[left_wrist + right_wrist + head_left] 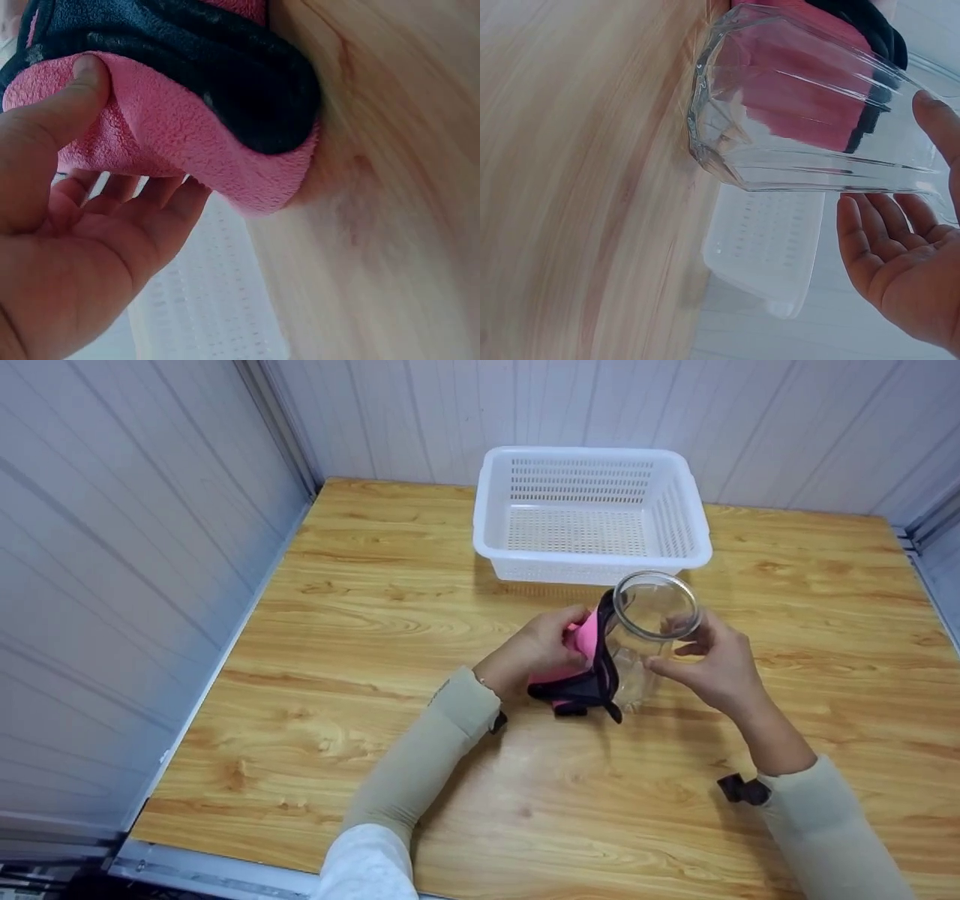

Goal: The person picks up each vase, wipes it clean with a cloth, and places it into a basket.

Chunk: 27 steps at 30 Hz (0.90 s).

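Note:
My left hand (534,649) grips a pink fleecy cloth with black edging (587,636), thumb on its near face and fingers behind it in the left wrist view. Directly to the right of the cloth stands a clear glass jar (634,679), its round mouth tilted slightly toward the right. My right hand (718,666) holds the jar from the right, with thumb and fingers on either side near the top. Through the glass in the right wrist view, the pink cloth (802,97) shows behind the faceted jar base, which is close over the table.
A white perforated plastic basket (592,559) stands behind the hands, near the back wall (420,420). The wood-grain table (337,660) extends around everything, with a panelled wall (112,547) along its left side.

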Tool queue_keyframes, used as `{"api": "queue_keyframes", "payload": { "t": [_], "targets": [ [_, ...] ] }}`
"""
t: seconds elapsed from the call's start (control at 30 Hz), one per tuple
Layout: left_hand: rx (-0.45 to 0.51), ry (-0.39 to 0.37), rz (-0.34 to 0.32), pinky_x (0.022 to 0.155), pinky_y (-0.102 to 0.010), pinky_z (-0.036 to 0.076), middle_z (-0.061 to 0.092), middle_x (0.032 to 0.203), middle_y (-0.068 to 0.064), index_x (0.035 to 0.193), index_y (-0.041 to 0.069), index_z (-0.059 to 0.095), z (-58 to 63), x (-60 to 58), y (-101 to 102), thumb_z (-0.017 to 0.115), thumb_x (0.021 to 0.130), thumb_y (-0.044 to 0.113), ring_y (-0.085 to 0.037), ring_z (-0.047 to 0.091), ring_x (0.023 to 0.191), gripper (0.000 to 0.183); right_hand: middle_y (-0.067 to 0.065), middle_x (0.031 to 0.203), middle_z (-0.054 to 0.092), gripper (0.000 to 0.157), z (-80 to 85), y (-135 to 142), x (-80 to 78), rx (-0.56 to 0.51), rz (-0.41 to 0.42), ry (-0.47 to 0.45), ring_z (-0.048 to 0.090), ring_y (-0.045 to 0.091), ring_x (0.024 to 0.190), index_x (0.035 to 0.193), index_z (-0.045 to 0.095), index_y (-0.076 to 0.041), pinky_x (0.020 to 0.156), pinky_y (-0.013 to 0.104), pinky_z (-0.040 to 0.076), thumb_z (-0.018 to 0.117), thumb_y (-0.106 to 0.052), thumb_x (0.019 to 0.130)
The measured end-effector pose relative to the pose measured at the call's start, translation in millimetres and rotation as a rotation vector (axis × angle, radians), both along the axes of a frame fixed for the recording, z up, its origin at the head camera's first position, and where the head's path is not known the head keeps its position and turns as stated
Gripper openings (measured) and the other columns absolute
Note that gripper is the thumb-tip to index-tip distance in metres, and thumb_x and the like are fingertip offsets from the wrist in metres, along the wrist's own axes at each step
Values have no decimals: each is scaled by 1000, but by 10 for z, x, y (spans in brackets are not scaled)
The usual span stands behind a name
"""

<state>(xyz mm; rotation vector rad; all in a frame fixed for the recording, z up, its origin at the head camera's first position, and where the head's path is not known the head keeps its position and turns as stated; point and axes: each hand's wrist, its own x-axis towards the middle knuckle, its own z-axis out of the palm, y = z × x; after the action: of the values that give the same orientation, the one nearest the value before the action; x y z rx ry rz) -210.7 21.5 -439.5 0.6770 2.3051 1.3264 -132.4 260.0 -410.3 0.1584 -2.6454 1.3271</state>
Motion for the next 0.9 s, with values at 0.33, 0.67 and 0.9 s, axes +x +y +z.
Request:
{"api": "queue_keyframes", "payload": {
  "t": [0.33,0.67,0.9],
  "targets": [
    [153,41,74,90,-23,50,64,114,-4,120,9,63,202,40,81,74,81,3,-14,60,109,41,-20,92,62,46,272,-159,124,-53,26,5,59,-7,85,107,59,7,70,15,53,84,-3,69],
    [251,-15,78,88,-23,52,62,122,-5,126,10,58,183,41,78,75,77,-2,-17,58,114,54,-14,94,64,45,303,-191,140,-80,30,4,60,-6,85,106,60,8,71,15,52,83,-1,69],
    [204,-66,14,92,-24,50,58,121,-3,112,9,54,92,14,77,80,69,-6,-18,55,120,52,-23,93,62,45,272,-156,135,-69,12,-7,62,3,87,108,62,4,71,17,52,84,-6,70]
  ]
}}
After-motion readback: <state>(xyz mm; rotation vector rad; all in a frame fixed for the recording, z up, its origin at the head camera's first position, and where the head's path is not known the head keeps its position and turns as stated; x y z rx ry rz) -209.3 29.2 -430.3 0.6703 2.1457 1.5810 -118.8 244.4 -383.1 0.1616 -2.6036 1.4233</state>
